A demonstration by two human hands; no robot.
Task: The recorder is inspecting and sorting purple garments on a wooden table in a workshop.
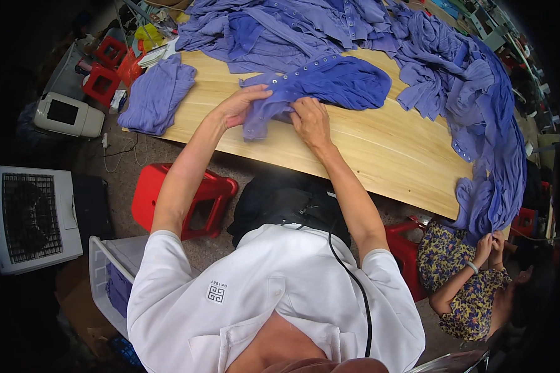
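Observation:
A blue-violet garment (348,84) with a row of metal snaps or eyelets lies bunched near the table's front edge. Its thin, paler end droops between my two hands. My left hand (238,107) grips that end, thumb on top beside the snap strip and the other fingers partly under the cloth. With bent fingers, my right hand (311,121) pinches the cloth's near edge; its fingertips are partly hidden. The bunched, darker part of the garment rests on the wood to the right of my hands.
Purple garments (274,37) are heaped along the far and right sides of the wooden table (386,149). A folded one (158,93) lies at the left corner. At the right, a person (460,273) handles purple cloth. Red stools (180,199) and a white crate (112,280) stand nearby.

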